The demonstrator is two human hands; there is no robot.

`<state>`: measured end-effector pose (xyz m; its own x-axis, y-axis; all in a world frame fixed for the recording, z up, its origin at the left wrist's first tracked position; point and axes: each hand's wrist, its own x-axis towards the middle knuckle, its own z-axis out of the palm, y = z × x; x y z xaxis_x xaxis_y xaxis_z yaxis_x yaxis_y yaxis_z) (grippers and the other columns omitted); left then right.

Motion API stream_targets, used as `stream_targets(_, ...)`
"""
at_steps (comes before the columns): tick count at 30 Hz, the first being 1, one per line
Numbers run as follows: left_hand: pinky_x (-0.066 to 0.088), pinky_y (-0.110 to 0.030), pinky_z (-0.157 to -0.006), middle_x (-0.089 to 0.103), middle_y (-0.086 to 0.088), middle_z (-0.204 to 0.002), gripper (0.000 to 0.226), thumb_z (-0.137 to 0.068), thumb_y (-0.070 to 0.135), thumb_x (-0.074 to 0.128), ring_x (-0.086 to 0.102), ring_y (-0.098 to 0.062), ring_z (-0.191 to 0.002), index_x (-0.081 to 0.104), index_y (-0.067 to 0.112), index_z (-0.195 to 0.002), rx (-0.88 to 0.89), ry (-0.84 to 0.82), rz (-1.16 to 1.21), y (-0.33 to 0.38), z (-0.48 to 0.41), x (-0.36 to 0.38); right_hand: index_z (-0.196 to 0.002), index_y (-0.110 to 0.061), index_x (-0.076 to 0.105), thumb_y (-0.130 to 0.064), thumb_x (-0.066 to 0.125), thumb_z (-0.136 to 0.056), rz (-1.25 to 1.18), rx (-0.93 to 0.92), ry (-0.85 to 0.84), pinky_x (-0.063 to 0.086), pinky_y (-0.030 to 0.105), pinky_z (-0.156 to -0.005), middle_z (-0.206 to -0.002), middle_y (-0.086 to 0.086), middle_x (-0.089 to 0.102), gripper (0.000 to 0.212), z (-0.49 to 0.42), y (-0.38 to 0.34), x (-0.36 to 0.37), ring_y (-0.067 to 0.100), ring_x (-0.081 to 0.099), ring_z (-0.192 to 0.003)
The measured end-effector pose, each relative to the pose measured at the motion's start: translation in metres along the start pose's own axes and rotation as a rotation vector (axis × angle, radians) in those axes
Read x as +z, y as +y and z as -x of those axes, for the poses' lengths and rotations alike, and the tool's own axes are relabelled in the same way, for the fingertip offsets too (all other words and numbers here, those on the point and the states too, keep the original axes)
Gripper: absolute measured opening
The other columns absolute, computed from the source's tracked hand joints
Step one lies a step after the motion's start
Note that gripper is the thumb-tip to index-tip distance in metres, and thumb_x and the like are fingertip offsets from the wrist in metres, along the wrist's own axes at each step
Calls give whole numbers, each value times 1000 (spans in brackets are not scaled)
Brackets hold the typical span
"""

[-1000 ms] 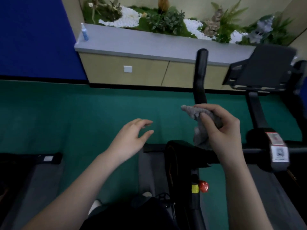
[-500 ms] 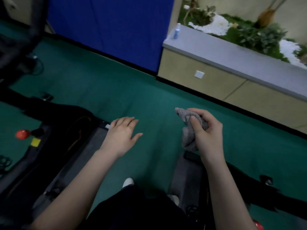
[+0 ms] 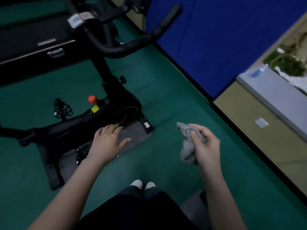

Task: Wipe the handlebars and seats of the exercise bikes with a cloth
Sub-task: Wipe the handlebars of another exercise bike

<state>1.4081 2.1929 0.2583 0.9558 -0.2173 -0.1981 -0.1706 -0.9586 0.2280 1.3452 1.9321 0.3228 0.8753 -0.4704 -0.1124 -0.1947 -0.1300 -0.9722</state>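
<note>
While your right hand (image 3: 205,145) grips the bunched grey cloth (image 3: 187,146) above the green floor (image 3: 166,90), your left hand (image 3: 106,143) hangs empty, fingers spread, near the black exercise bike (image 3: 103,113), whose handlebars (image 3: 132,42) sit untouched.

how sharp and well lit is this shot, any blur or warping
Head view: dim overall, the bike nearly black with little detail; motion blur smears the handlebar and the planter at the right edge; the right hand with the cloth and the open left hand are fairly sharp; wide-angle warping tilts the blue wall; no glare.
</note>
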Motion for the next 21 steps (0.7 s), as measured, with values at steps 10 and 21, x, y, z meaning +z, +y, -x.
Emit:
stream_targets(10, 32, -35, -102, 60, 3, -126, 45, -91, 49, 52, 51, -19, -120, 62, 18, -121, -323, 235, 92, -15, 54, -8, -90, -24, 72, -2, 56, -92, 23, 17, -361, 54, 45, -90, -93, -11, 72, 27, -30, -7, 42, 11, 67, -93)
stream_targets(21, 41, -36, -84, 64, -1, -95, 33, -88, 42, 61, 56, -24, -95, 68, 11, -96, -380, 302, 177, -52, 46, -24, -85, -27, 73, -1, 57, -91, 33, 32, -413, 54, 36, -83, -93, -9, 73, 31, -31, -8, 85, 13, 68, -94)
